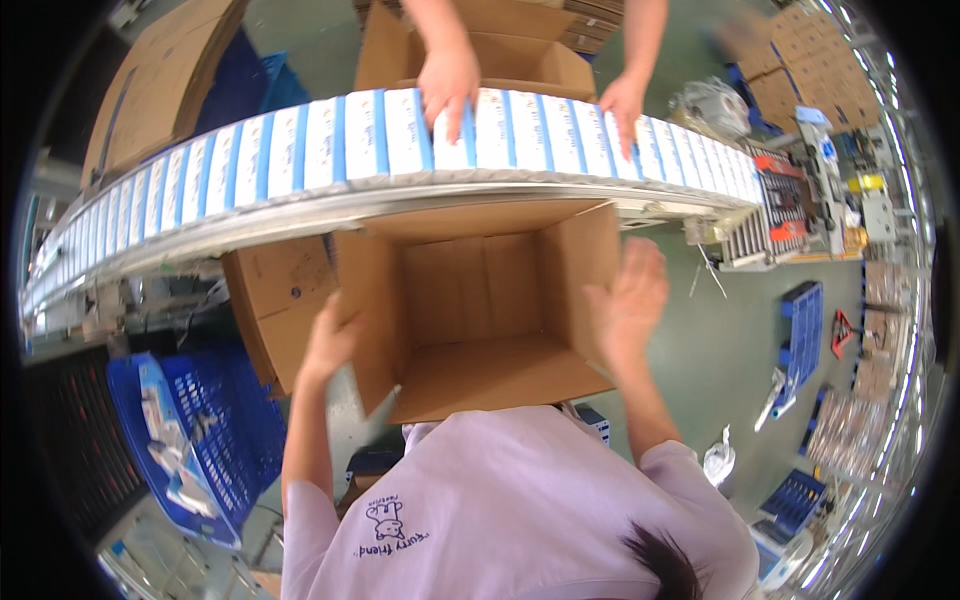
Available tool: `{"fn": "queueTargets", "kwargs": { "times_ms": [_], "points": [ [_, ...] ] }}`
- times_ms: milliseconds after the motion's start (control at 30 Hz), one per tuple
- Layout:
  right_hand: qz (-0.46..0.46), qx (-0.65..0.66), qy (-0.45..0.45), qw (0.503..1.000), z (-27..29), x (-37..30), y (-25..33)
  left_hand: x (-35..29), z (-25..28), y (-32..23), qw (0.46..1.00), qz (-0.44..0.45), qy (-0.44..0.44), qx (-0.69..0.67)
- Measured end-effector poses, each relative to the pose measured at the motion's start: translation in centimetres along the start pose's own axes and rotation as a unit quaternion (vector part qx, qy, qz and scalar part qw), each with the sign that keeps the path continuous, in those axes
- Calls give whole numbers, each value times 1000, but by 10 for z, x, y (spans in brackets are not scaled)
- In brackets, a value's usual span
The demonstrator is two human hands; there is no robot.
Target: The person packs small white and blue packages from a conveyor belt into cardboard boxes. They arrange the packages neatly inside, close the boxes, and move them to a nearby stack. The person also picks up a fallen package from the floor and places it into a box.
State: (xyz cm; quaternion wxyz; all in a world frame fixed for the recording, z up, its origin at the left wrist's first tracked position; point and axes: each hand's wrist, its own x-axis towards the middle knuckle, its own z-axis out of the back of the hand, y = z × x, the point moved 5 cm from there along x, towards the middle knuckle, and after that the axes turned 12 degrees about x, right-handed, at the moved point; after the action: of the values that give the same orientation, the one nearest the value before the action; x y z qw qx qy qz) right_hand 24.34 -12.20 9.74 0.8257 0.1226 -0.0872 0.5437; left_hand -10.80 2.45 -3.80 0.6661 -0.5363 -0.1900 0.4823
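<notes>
In front of my body, below the conveyor, an empty cardboard box [480,385] stands with its mouth facing up and its flaps raised. My left hand [332,335] is at the box's left side, its thumb and fingers apart and slightly blurred. On the other side, my right hand [630,295] lies flat along the outer face of the right flap, fingers stretched out. Beyond the box, a long row of white and blue packs [325,145] stands on the conveyor [330,225]. Two hands of another person reach down onto these packs.
Behind the conveyor is another open carton [500,65]. At left are a folded carton [285,300] and a blue basket [215,430] holding plastic wrap. Red-edged rollers [780,200] end the line at right. Blue pallets [800,335] and stacked cartons [815,65] stand on the floor.
</notes>
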Motion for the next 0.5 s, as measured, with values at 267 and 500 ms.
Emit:
{"fn": "queueTargets", "kwargs": {
  "times_ms": [267, 500],
  "points": [
    [-187, 138, 217, 948, -31, -22, -28, 19, 6, 131, 925, 169, -183, 286],
    [-327, 618, 294, 652, -107, -40, -177, 6, -47, 89, 989, 129, 56, -53]
  ]
}}
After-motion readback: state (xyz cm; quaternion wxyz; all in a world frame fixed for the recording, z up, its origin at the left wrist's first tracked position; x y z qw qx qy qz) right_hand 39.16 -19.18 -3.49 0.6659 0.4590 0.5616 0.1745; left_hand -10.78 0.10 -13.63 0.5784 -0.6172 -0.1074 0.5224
